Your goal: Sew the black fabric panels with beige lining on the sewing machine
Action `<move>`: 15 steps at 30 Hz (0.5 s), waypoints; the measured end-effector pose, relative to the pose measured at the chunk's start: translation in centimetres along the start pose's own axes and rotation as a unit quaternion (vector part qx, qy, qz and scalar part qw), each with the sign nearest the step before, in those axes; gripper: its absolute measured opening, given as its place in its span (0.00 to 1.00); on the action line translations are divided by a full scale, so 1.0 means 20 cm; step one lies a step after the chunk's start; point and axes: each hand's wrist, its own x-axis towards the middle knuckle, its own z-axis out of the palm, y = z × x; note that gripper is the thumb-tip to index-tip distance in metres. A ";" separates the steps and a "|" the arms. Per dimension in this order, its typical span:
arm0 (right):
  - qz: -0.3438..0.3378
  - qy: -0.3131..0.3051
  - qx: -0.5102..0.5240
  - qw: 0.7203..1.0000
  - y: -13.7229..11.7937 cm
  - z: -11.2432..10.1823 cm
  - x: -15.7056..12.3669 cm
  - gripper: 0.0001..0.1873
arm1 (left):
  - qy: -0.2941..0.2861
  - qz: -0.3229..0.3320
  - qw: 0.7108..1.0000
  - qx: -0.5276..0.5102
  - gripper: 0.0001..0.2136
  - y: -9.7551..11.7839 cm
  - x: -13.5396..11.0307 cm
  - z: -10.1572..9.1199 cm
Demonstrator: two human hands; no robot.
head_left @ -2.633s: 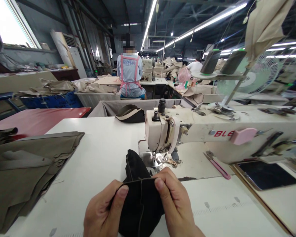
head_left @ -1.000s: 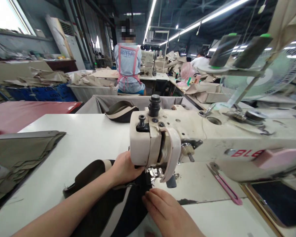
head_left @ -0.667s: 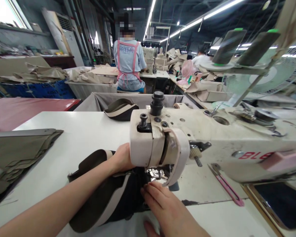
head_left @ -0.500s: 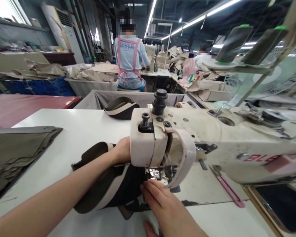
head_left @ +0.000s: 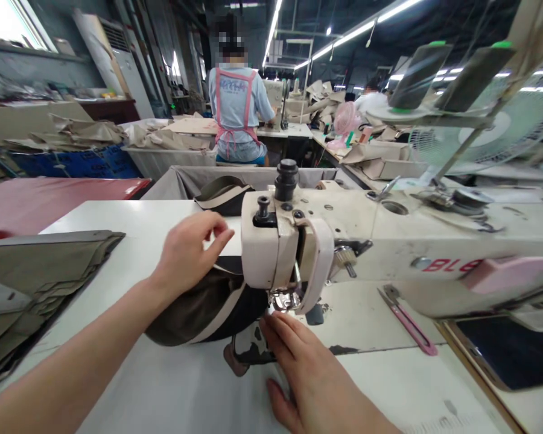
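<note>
A cream sewing machine (head_left: 366,238) stands on the white table (head_left: 163,386). A dark fabric piece with a beige band (head_left: 208,307) lies under its presser foot (head_left: 284,299). My left hand (head_left: 190,250) hovers above the fabric to the left of the machine head, its fingers curled in a pinch; what they hold is too small to see. My right hand (head_left: 305,371) lies flat on the table in front of the needle, fingers stretched onto the fabric's near edge.
A stack of olive fabric pieces (head_left: 31,283) lies at the left. A pink thread snip (head_left: 407,322) and a dark phone (head_left: 502,349) lie to the right. Another dark and beige piece (head_left: 221,196) sits at the table's far edge. A person in a pink apron (head_left: 238,102) works at a bench beyond.
My left hand has lifted off the fabric behind the machine head and risen to the left of it. The fabric has shifted left under the foot. My right hand stays in front of the needle.
</note>
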 end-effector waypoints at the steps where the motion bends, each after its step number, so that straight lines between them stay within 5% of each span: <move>1: -0.002 0.004 0.000 1.000 -0.01 0.00 0.00 0.37 | -0.025 0.010 1.000 0.006 0.12 0.00 -0.09 -0.02; 3: -0.012 0.013 -0.002 1.000 -0.02 -0.01 0.00 0.36 | -0.146 0.058 0.987 0.026 0.12 -0.01 -0.27 -0.01; 6: -0.023 0.026 -0.013 0.999 -0.01 -0.01 0.01 0.35 | -0.180 0.072 0.976 0.102 0.09 -0.04 -0.45 0.07; 8: -0.030 0.031 -0.019 0.999 0.00 -0.01 0.00 0.35 | -0.149 0.029 0.977 0.150 0.11 -0.06 -0.49 0.08; 11: -0.043 0.037 0.001 0.998 0.01 0.00 -0.03 0.33 | -0.076 -0.043 0.979 0.182 0.15 -0.08 -0.50 -0.04; 15: -0.024 0.093 0.201 0.975 -0.11 0.06 -0.02 0.42 | 0.092 -0.119 0.989 -0.016 0.16 -0.01 -0.57 -0.20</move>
